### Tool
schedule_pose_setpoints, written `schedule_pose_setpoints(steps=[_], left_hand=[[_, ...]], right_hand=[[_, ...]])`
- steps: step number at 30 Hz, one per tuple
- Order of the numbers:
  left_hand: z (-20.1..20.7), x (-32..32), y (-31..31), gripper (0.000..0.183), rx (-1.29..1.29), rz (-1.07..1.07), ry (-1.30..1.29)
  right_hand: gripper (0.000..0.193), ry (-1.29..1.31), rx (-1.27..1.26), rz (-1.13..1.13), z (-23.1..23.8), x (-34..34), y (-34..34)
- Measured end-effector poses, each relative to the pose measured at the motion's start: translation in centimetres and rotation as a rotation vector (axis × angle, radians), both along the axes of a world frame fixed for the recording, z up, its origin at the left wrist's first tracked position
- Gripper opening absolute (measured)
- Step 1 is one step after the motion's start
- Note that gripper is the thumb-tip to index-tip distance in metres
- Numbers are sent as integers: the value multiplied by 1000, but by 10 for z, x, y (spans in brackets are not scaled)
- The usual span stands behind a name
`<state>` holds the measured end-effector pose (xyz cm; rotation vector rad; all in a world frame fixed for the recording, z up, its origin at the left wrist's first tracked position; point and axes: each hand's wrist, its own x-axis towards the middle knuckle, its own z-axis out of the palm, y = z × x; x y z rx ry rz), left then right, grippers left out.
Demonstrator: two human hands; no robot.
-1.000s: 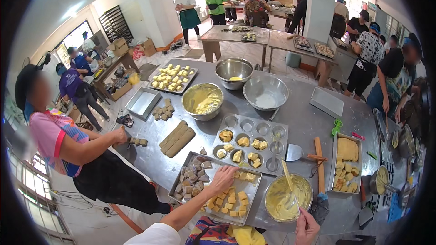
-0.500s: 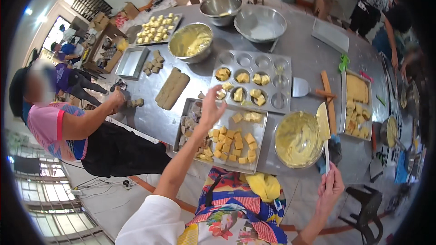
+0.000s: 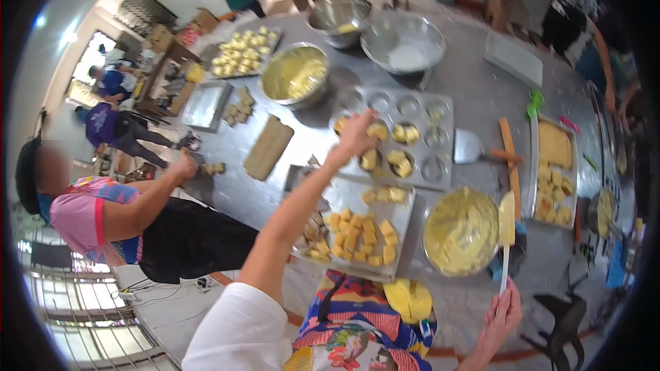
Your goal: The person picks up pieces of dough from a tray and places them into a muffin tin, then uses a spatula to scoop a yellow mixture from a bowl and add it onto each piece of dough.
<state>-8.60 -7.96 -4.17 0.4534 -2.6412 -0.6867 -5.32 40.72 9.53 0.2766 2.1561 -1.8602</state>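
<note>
My left hand (image 3: 357,136) reaches over a muffin tin (image 3: 421,177), its blurred fingers at a cup with a yellow cake piece (image 3: 377,130). Whether it grips anything is hidden. Other cups hold yellow chunks (image 3: 405,133). My right hand (image 3: 503,310) is closed round the white handle of a spatula (image 3: 507,218), whose blade is coated in yellow cream and stands upright at the rim of a steel bowl (image 3: 459,233) smeared with the same cream. Beneath my left forearm, a rectangular pan (image 3: 405,233) holds yellow cake cubes (image 3: 364,233) and greyish-brown pieces (image 3: 315,233).
Farther off are a cream bowl (image 3: 294,75), two more steel bowls (image 3: 403,42) and a tray of filled pieces (image 3: 242,51). A brown slab (image 3: 269,148) lies left. A turner (image 3: 469,146) and a pan of cake (image 3: 554,144) are at right. A co-worker (image 3: 117,213) stands at left.
My left hand has moved forward and right, from above the near edge of the muffin tin to its middle cups. My right hand still holds the spatula by the bowl. The whole view has shifted slightly.
</note>
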Motion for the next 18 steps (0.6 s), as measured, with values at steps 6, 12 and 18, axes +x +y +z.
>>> schedule_pose_setpoints(steps=[6, 12, 18], left_hand=[[28, -6, 16, 55, -44, -39, -153], [27, -6, 6, 53, -22, 19, -176], [31, -10, 6, 54, -35, 7, -202]], right_hand=[[23, 85, 14, 66, 11, -11, -21], [23, 85, -10, 117, 20, -10, -32], [25, 105, 16, 98, 20, -10, -25]])
